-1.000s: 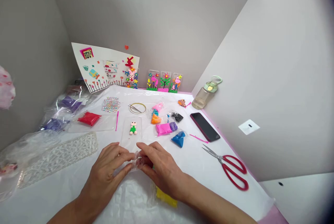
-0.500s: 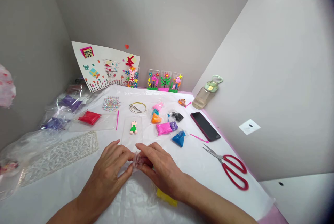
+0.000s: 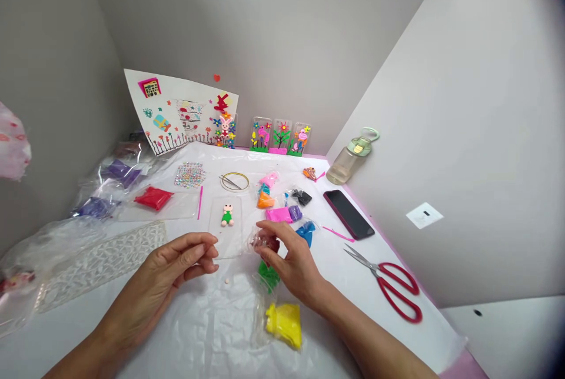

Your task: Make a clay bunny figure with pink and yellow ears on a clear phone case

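Note:
My right hand point(image 3: 286, 258) is closed on a small clear bag of brownish-pink clay point(image 3: 267, 242), gripped between thumb and fingers. Loosely curved, with nothing visible in its fingers, my left hand point(image 3: 183, 261) hovers over the sheet to the left. Between the hands lies a tiny pale ball point(image 3: 226, 281). Beyond them is a clear phone case point(image 3: 215, 238) bearing a clay figure point(image 3: 227, 215) with a pale head and green body. A bag of green clay point(image 3: 268, 276) sits just under my right hand, partly hidden by it, and a bag of yellow clay point(image 3: 285, 324) lies nearer me.
Red-handled scissors point(image 3: 388, 282), a phone point(image 3: 348, 214) and a bottle point(image 3: 352, 158) line the right side. Bagged blue clay point(image 3: 305, 233) and pink clay point(image 3: 278, 215) lie behind my right hand. Left are a textured clear strip point(image 3: 103, 264) and bagged red clay point(image 3: 153, 198).
My hands have moved apart, the right carrying the clay bag to the right and the left drawing back left. The tiny pale ball and the green and yellow bags now show more fully.

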The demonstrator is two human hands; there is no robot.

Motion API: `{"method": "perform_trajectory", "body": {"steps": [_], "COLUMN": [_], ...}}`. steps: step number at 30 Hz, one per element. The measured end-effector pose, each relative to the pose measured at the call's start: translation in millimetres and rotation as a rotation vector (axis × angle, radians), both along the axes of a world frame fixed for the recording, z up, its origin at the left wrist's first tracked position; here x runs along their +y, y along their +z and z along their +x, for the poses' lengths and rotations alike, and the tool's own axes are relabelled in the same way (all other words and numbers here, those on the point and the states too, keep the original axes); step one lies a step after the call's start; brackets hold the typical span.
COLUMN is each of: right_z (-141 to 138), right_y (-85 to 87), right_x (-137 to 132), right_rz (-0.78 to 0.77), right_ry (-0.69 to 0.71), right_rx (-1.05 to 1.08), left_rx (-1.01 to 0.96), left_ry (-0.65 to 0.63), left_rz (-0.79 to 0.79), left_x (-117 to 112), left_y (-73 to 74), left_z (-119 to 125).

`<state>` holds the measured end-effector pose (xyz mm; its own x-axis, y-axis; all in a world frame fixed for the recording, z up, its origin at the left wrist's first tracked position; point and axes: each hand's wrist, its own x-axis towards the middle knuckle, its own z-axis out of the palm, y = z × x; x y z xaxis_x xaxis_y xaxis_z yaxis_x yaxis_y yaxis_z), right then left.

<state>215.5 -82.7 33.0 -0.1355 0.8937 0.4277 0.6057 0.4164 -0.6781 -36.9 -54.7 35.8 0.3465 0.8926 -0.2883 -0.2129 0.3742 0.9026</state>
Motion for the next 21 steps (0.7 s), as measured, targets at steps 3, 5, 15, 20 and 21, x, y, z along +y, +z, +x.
{"method": "perform_trajectory", "body": {"steps": [3, 5, 15, 20, 21], "right_z": [-1, -1, 1, 0, 0], "right_y": [0.3, 0.4, -1.3, -1.5, -1.1], "right_x": [-1, -1, 0, 1, 1], "right_rz": [0.007, 0.012, -0.007, 0.006, 0.005], "right_ry": [0.019, 0.024, 0.023, 0.023, 0.023], "right_rx": [-0.013, -0.019, -0.022, -0.023, -0.023], "left_rx": [-0.001, -0.015, -0.059, -0.275, -0.279], "left_ry": [0.047, 0.064, 0.18, 0.195, 0.181], "left_rz": [-0.002, -0.001, -0.045, -0.139, -0.153], "left_x": [-1, -1, 1, 1, 1], "left_y": [-3.1, -3.6, 0.8, 9.7, 10.9], "left_z": [1, 2, 4, 6, 5]}}
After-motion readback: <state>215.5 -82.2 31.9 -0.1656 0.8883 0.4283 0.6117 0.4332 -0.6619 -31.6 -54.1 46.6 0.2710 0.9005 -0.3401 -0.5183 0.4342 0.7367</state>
